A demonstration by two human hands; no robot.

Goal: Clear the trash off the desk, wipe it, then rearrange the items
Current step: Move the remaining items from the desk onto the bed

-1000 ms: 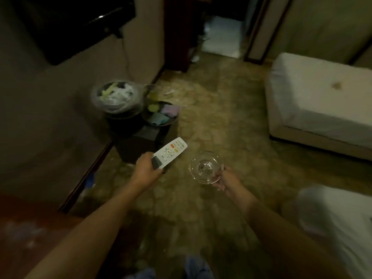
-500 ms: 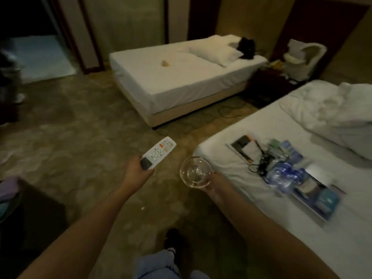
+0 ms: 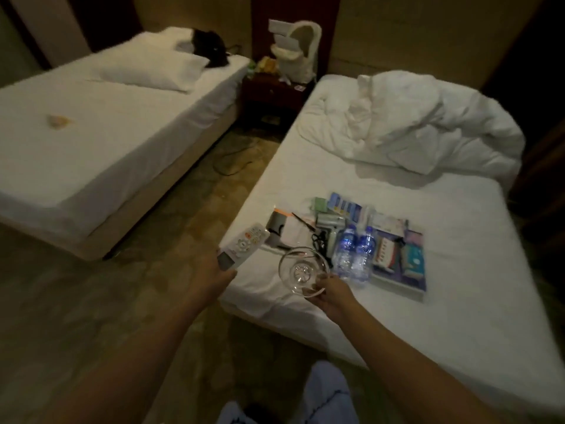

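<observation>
Dim hotel room, two white beds, and the near bed (image 3: 458, 240) fills the right half of the view with a heap of small items already parked on its sheet at about one o'clock from the hands. The left hand (image 3: 214, 278) grips a white remote control (image 3: 244, 244) by its lower end, the keypad end pointing up toward eleven o'clock, just over the mattress corner. The right hand (image 3: 331, 293) pinches the near rim of a clear glass ashtray (image 3: 301, 269), holding it roughly level over the sheet, with two water bottles (image 3: 354, 254) just beside it at two o'clock.

Here is the danger, by my reading. That ashtray is held by one edge only; glass is slick and heavy, and a loose pinch could let it tip out. Setting it down too far toward three o'clock would knock those bottles, and they look ready to roll across the soft sheet into the blue packets (image 3: 409, 261). The remote hangs close to the bed edge at nine o'clock; put down there, it could slide onto the carpet (image 3: 122, 301). The desk itself is not in view.
</observation>
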